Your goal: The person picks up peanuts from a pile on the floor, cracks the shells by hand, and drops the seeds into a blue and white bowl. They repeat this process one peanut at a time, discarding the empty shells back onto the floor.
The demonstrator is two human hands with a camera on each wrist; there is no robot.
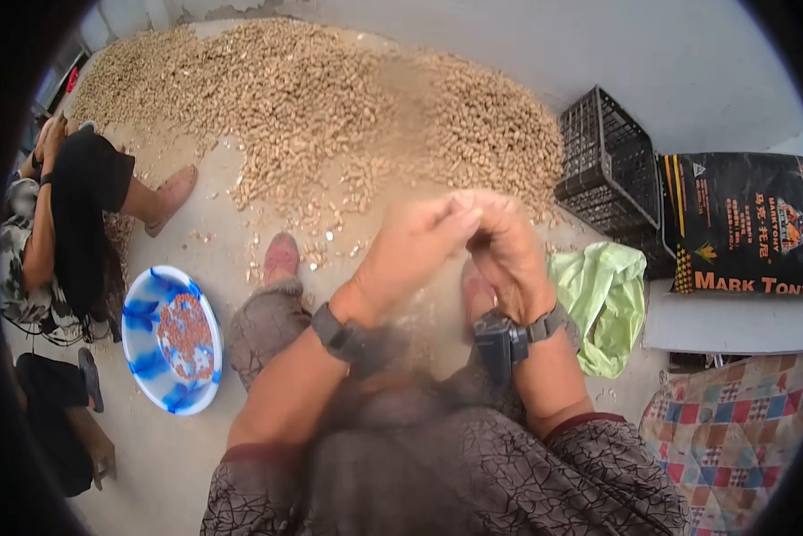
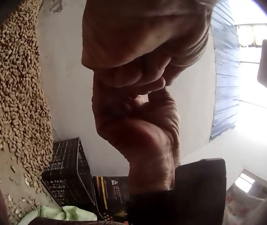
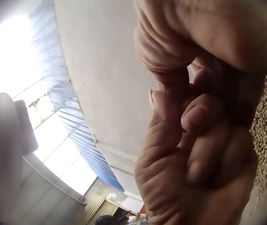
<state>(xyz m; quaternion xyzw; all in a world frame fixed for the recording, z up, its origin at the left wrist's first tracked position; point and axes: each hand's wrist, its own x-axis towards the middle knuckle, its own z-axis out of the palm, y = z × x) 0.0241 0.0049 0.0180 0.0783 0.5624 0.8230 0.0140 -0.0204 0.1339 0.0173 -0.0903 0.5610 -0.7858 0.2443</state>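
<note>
In the head view my left hand (image 1: 410, 255) and right hand (image 1: 517, 259) meet in front of my body, above the floor between my feet. Motion blurs the left hand there. Both wrist views show curled fingers, with the fingertips of the two hands pressed close together. The left wrist view has the left hand (image 2: 143, 37) above the right hand (image 2: 138, 136). From the right wrist, the right hand (image 3: 203, 28) appears over the left hand (image 3: 194, 173). I cannot tell what lies between the fingertips. Beyond the hands spreads a large heap of unshelled peanuts (image 1: 285, 89).
A blue-and-white basin (image 1: 138, 353) on the left holds reddish shelled peanuts (image 1: 185, 335). Another person (image 1: 39, 232) sits at far left. On the right are a black plastic crate (image 1: 589, 152), a green plastic bag (image 1: 598, 299), a black printed sack (image 1: 745, 223) and a patchwork cloth (image 1: 741, 438).
</note>
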